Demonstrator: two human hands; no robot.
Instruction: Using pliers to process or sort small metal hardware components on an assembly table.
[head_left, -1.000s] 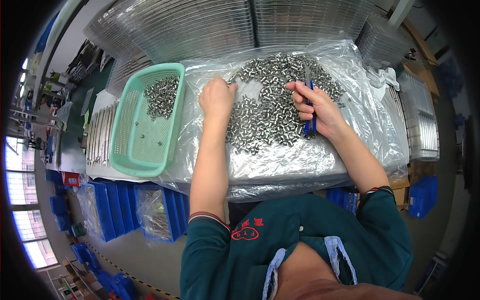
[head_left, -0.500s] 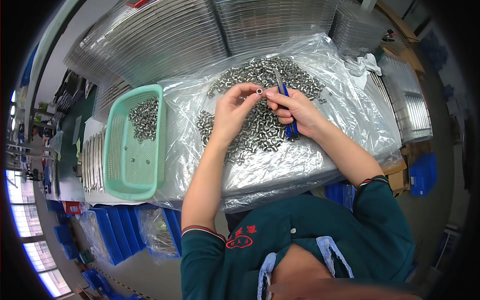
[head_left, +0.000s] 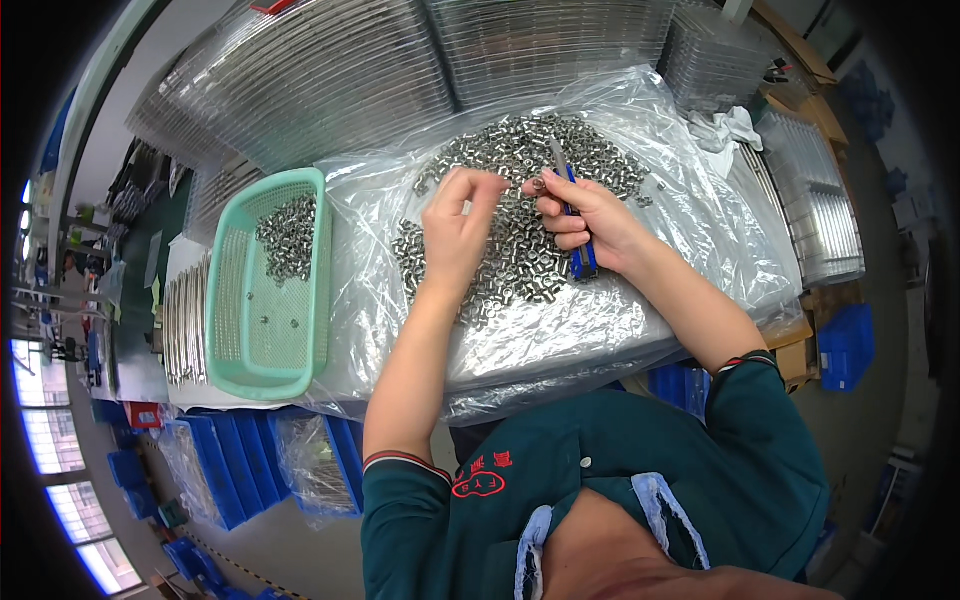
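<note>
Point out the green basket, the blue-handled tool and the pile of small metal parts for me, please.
Green basket [head_left: 264,358]: head view, on its bare floor.
Blue-handled tool [head_left: 584,262]: head view, on the lower end of the handle.
Pile of small metal parts [head_left: 518,262]: head view, just below its middle.

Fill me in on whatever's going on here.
The person's right hand holds a blue-handled tool and pinches a small metal part. The left hand is just beside it, over a large loose pile of metal parts on clear plastic sheeting. A smaller heap of parts sits in the green basket to the left.
</note>
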